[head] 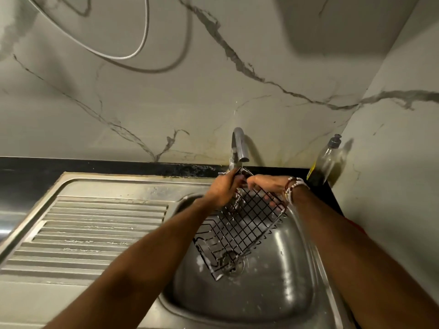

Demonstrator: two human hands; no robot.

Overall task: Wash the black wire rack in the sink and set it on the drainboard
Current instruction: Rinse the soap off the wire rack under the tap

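Drainboard [95,224] bare at sink's left end. Left hand [223,189] closed on black wire rack [240,224] top edge under faucet [240,148]. Rack tilted over sink [297,293] basin, suds clinging. Right hand [266,185] fingers curled round far edge. Advice: turn rack slowly so stream reaches every wire.

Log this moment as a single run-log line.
stage: rinsing | black wire rack: tilted in sink, under faucet | left hand, right hand: gripping its top edge | drainboard: rack not yet there

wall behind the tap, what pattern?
Pale marble-look wall with dark grey veins; head view shows it.
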